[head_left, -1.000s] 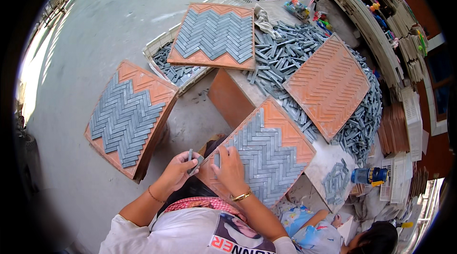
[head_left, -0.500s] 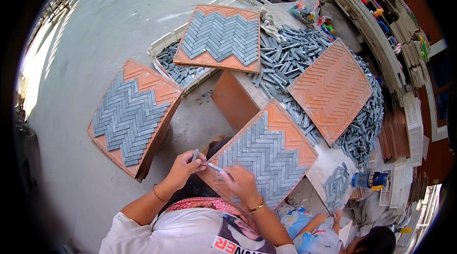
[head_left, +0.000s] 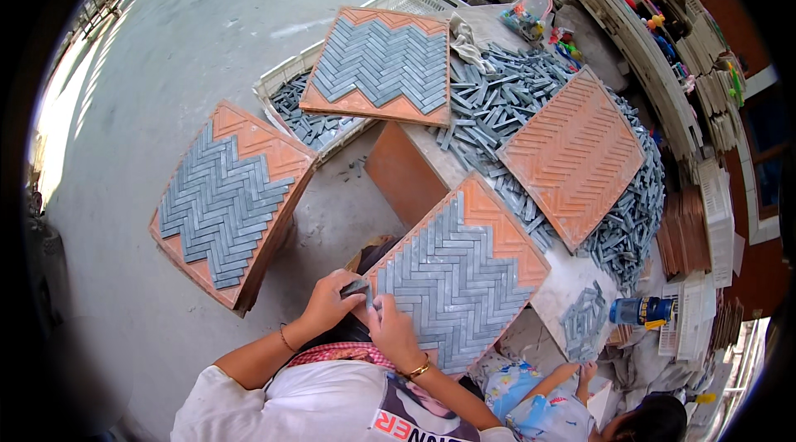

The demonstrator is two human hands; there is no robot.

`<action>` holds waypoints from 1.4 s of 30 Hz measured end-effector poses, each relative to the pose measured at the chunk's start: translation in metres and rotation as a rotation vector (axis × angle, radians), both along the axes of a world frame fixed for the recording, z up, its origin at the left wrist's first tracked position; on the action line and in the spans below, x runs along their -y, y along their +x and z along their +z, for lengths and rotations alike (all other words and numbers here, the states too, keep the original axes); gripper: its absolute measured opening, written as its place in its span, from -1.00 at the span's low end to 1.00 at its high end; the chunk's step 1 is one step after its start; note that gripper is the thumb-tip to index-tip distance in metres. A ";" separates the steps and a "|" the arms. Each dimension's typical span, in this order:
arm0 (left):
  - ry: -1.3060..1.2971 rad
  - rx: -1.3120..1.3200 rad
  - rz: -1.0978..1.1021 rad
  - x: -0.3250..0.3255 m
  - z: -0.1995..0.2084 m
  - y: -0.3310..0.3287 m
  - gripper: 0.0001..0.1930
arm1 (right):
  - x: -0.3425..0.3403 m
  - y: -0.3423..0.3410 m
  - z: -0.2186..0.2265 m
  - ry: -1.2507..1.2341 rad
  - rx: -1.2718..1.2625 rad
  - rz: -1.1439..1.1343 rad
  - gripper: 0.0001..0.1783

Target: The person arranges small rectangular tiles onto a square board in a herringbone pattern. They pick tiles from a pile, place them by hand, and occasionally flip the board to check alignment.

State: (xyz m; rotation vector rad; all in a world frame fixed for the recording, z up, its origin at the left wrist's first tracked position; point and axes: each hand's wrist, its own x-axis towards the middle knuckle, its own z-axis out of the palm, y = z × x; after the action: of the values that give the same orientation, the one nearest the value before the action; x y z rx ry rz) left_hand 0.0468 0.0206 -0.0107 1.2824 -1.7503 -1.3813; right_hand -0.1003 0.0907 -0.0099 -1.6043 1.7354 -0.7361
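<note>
A square orange tray mould [head_left: 502, 230] lies tilted in front of me, most of its zigzag grooves filled with grey strip tiles [head_left: 452, 280]. Bare orange shows along its upper right side. At the tray's left edge, my left hand [head_left: 330, 299] is closed on a short grey strip tile [head_left: 355, 286]. My right hand [head_left: 393, 336] reaches across the tray's lower left part. Its fingers pinch another narrow grey strip [head_left: 370, 296] at the left border, close to the left hand's fingertips. The fingers partly cover both strips.
Stacked filled trays [head_left: 222, 210] stand at left; another filled tray [head_left: 377, 60] rests on a white crate [head_left: 286, 77]. An unfilled mould [head_left: 572, 158] lies over a heap of loose strips [head_left: 502, 94]. A blue bottle [head_left: 640, 310] and another person [head_left: 551, 409] are at lower right.
My right hand has moved left and slightly down with its strip, to the tray's left edge. The left hand's strip has tipped from upright to a flatter slant.
</note>
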 end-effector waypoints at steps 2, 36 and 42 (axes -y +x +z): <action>-0.152 0.040 -0.036 -0.003 -0.002 -0.005 -0.75 | 0.000 -0.002 -0.003 -0.054 -0.017 0.011 -0.77; 0.424 -0.393 -0.234 0.006 0.022 -0.006 -0.75 | 0.035 -0.048 0.039 0.013 0.547 -0.003 -0.75; -0.418 0.204 -0.116 0.008 0.013 -0.003 -0.66 | 0.000 -0.075 0.022 0.301 0.833 -0.244 -0.86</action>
State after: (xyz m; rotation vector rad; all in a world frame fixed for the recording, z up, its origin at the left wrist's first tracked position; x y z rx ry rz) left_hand 0.0439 0.0128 0.0022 1.1322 -2.1407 -0.8950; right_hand -0.1749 0.0909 0.0118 -0.7152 1.3255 -1.0149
